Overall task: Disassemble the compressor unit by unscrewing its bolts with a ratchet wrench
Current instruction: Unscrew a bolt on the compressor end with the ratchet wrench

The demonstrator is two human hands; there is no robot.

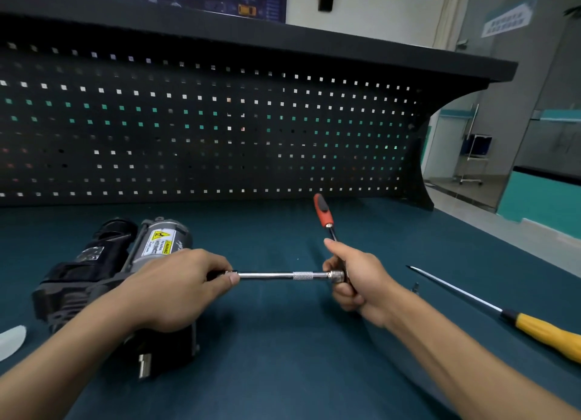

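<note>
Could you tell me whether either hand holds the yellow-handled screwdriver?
No, the yellow-handled screwdriver lies on the bench at the right; the left hand and right hand hold the ratchet wrench.

The left hand (176, 281) hides one end of the extension bar (273, 275); the yellow screwdriver (547, 331) runs off the right edge.

Bare mat (267, 231) runs ahead to the pegboard (220, 130) — compressor (163, 240) blocks the left, screwdriver (534, 327) the right.

The one camera rode on the person's head, wide-angled, looking forward and down over the workbench (283, 372) toward the pegboard (204, 130), close above the left hand (176, 290) and right hand (355, 281).
</note>
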